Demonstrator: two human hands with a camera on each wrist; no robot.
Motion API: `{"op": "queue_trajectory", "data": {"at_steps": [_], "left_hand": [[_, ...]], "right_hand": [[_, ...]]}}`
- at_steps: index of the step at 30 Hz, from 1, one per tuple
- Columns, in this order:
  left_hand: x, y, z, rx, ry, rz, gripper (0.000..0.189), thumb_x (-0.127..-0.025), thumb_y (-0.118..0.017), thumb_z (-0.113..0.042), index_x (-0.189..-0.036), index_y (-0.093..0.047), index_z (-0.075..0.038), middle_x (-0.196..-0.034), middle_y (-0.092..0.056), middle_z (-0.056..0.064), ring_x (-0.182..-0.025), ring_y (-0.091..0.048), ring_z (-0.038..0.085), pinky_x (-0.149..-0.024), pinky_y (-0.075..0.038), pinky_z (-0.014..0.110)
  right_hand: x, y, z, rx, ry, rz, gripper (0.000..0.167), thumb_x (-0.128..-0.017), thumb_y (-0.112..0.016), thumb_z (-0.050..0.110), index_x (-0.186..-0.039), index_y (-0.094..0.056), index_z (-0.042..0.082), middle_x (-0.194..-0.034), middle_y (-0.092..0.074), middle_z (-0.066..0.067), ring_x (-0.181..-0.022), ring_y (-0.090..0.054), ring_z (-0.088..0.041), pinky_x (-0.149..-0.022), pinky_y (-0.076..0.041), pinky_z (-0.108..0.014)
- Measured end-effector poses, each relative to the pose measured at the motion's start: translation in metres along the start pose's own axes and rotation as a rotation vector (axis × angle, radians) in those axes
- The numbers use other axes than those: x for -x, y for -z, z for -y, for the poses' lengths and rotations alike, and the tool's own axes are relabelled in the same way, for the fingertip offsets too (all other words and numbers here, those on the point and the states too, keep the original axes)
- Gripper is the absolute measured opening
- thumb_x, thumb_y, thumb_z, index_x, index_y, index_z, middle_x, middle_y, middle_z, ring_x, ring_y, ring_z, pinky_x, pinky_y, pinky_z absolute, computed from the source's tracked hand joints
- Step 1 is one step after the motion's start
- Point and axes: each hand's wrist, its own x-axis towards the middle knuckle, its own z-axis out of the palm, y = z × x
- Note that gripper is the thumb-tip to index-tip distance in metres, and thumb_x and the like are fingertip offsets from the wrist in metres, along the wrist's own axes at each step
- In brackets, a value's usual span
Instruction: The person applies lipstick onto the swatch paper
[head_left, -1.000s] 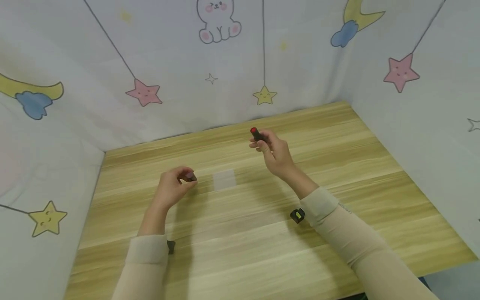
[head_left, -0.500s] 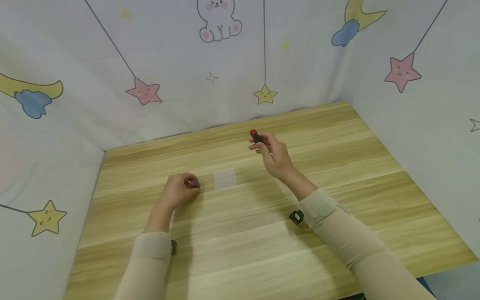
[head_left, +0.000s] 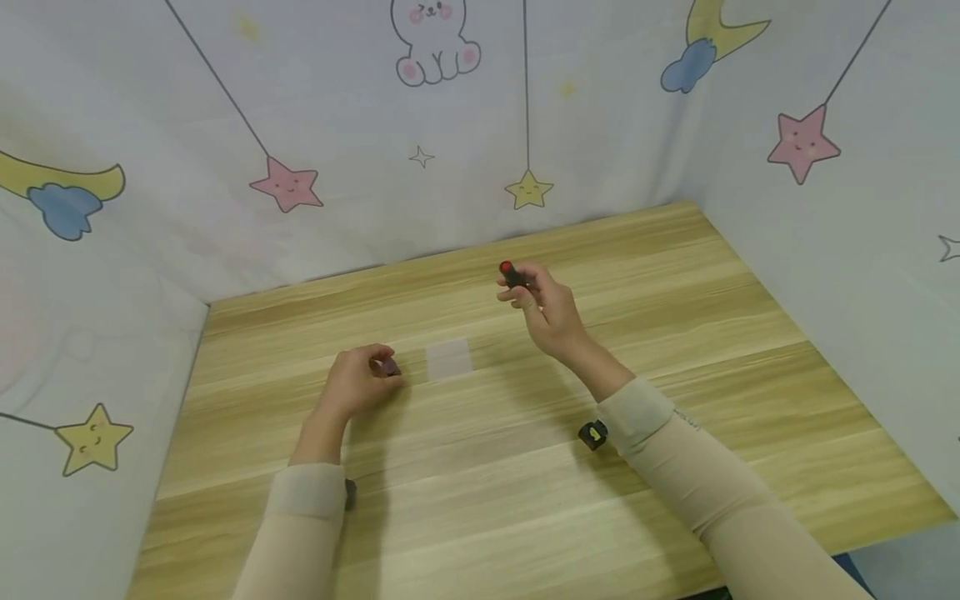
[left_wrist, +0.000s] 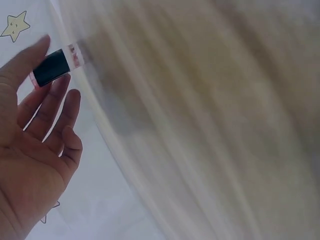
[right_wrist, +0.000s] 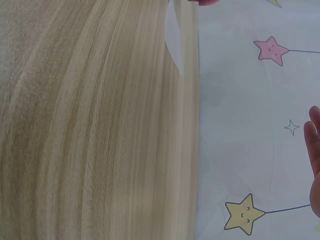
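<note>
My left hand is over the left-middle of the table. It pinches a short dark tube between thumb and fingertips. The left wrist view gives that tube a blackish middle and clear, pinkish ends, with the other fingers loosely bent below. Farther back and to the right, my right hand holds a dark lipstick, its red end tilted up and to the left. The two objects are well apart. Only the edge of the right hand shows in the right wrist view, and the lipstick is out of sight there.
A thin whitish square lies flat on the wood-grain table between the hands. Patterned white cloth walls the back and sides. Small dark wrist devices sit at the sleeve cuffs.
My left hand has moved a little right and nearer over the last second, turning with the short dark tube. The right hand has dropped only slightly, keeping hold of the lipstick.
</note>
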Motion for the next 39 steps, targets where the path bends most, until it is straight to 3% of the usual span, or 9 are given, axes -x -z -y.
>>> {"op": "queue_trajectory", "data": {"at_steps": [4, 7, 13, 17, 24, 31, 36, 39], "left_hand": [[-0.003, 0.005, -0.008, -0.017, -0.003, -0.033, 0.066, -0.085, -0.084, -0.035, -0.134, -0.061, 0.003, -0.127, -0.066, 0.018, -0.12, -0.059, 0.04, -0.1, -0.048, 0.054], [-0.007, 0.008, -0.02, 0.01, -0.027, -0.068, 0.067, -0.086, -0.081, -0.041, -0.136, -0.06, -0.001, -0.131, -0.064, 0.016, -0.125, -0.055, 0.038, -0.103, -0.045, 0.055], [-0.021, 0.01, -0.062, 0.132, -0.164, -0.142, 0.054, -0.091, -0.077, -0.041, -0.129, -0.066, -0.005, -0.124, -0.068, 0.012, -0.119, -0.058, 0.03, -0.098, -0.047, 0.054], [-0.031, 0.009, -0.091, 0.181, -0.265, -0.178, 0.045, -0.092, -0.076, -0.039, -0.124, -0.07, -0.007, -0.117, -0.071, 0.01, -0.111, -0.062, 0.025, -0.094, -0.049, 0.051], [-0.04, 0.003, -0.131, 0.263, -0.382, -0.17, 0.038, -0.092, -0.077, -0.03, -0.121, -0.072, -0.006, -0.114, -0.072, 0.007, -0.108, -0.063, 0.021, -0.094, -0.048, 0.052], [-0.045, -0.005, -0.15, 0.3, -0.435, -0.174, 0.033, -0.091, -0.078, -0.032, -0.116, -0.075, -0.011, -0.11, -0.073, 0.003, -0.103, -0.064, 0.018, -0.088, -0.048, 0.044], [-0.045, -0.006, -0.155, 0.327, -0.448, -0.185, 0.03, -0.091, -0.078, -0.029, -0.114, -0.074, -0.01, -0.106, -0.072, 0.002, -0.101, -0.064, 0.023, -0.084, -0.045, 0.041], [-0.045, -0.006, -0.156, 0.338, -0.455, -0.184, 0.028, -0.093, -0.077, -0.027, -0.114, -0.075, -0.009, -0.107, -0.073, 0.002, -0.101, -0.064, 0.023, -0.083, -0.044, 0.04]], "right_hand": [[0.001, 0.0, -0.001, 0.004, -0.004, 0.006, 0.018, -0.098, -0.048, -0.015, -0.115, -0.05, -0.02, -0.108, -0.066, -0.035, -0.087, -0.07, -0.047, -0.072, -0.058, -0.056], [0.002, -0.001, -0.007, 0.002, -0.008, 0.008, 0.018, -0.099, -0.047, -0.013, -0.115, -0.049, -0.02, -0.108, -0.065, -0.035, -0.088, -0.07, -0.047, -0.072, -0.058, -0.056], [0.007, -0.006, -0.034, -0.007, -0.032, 0.002, 0.023, -0.097, -0.047, -0.016, -0.12, -0.049, -0.016, -0.112, -0.065, -0.033, -0.091, -0.071, -0.043, -0.074, -0.059, -0.052], [0.009, -0.006, -0.038, -0.017, -0.043, 0.006, 0.023, -0.099, -0.049, -0.011, -0.121, -0.05, -0.01, -0.114, -0.067, -0.027, -0.092, -0.073, -0.037, -0.076, -0.06, -0.048], [0.012, -0.007, -0.038, -0.036, -0.048, 0.034, 0.019, -0.103, -0.048, -0.001, -0.121, -0.05, -0.006, -0.116, -0.067, -0.025, -0.093, -0.073, -0.033, -0.078, -0.059, -0.045], [0.013, -0.012, -0.033, -0.042, -0.043, 0.046, 0.023, -0.103, -0.048, 0.003, -0.123, -0.049, -0.008, -0.117, -0.066, -0.029, -0.1, -0.07, -0.038, -0.08, -0.06, -0.043], [0.008, -0.012, -0.007, -0.036, -0.029, 0.062, 0.026, -0.102, -0.045, 0.005, -0.12, -0.047, -0.015, -0.111, -0.066, -0.033, -0.096, -0.069, -0.043, -0.078, -0.059, -0.05], [0.006, -0.01, 0.007, -0.053, -0.005, 0.078, 0.025, -0.103, -0.045, 0.005, -0.118, -0.048, -0.015, -0.108, -0.065, -0.031, -0.09, -0.069, -0.042, -0.079, -0.06, -0.048]]}}
